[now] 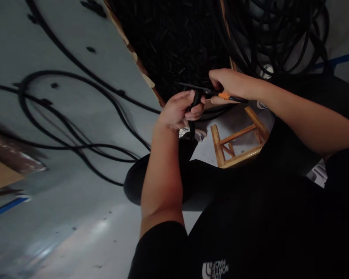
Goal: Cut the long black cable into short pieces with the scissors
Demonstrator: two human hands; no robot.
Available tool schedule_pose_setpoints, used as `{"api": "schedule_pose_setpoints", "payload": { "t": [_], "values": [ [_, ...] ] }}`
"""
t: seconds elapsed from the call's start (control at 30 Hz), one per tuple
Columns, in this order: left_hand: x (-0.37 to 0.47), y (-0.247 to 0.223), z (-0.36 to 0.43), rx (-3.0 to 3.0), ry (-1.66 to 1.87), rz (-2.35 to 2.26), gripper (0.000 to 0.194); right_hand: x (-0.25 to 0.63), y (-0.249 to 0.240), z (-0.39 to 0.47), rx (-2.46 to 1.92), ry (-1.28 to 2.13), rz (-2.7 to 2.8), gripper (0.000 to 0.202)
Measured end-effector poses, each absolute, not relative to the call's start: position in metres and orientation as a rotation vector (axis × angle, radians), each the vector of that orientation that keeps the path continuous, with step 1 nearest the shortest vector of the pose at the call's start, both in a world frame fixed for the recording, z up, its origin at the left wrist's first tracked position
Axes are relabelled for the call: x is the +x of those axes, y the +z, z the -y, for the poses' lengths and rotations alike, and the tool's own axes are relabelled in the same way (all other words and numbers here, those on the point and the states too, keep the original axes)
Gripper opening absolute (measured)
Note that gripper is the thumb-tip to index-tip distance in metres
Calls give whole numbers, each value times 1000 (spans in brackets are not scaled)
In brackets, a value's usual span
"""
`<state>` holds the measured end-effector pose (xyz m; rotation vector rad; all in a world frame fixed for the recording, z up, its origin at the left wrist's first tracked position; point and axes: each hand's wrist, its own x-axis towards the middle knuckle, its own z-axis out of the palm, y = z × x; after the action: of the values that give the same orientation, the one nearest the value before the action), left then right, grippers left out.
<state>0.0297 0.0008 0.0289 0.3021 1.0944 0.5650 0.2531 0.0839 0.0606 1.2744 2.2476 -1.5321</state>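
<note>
Leave black hose [57, 73] slack, looped at far left on floor. Grip ribbed black piece [196, 99] firmly, as now, in curled fingers of left hand [176, 110] near box rim [144, 74]. Keep fingertips clear of orange-handled tool [224, 95], held in closed right hand [231, 82]; avoid twisting.

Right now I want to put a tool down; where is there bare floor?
Widest at lower left: floor with a few scraps, between blue tape, cable loops and the left sleeve. A smaller patch shows inside the loops. It is crowded at the open box, coiled cables and wooden stool.
</note>
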Motion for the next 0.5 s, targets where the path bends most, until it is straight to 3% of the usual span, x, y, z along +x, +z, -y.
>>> {"api": "schedule_pose_setpoints", "payload": {
  "t": [0.37,0.5],
  "values": [
    [7,-19,-6,561,1066,-1276,30,266,65,-78,1403,-1129,-2406,24],
    [11,-24,-6,574,1048,-1283,33,255,72,-72,1290,-956,-2451,42]
  ]
}}
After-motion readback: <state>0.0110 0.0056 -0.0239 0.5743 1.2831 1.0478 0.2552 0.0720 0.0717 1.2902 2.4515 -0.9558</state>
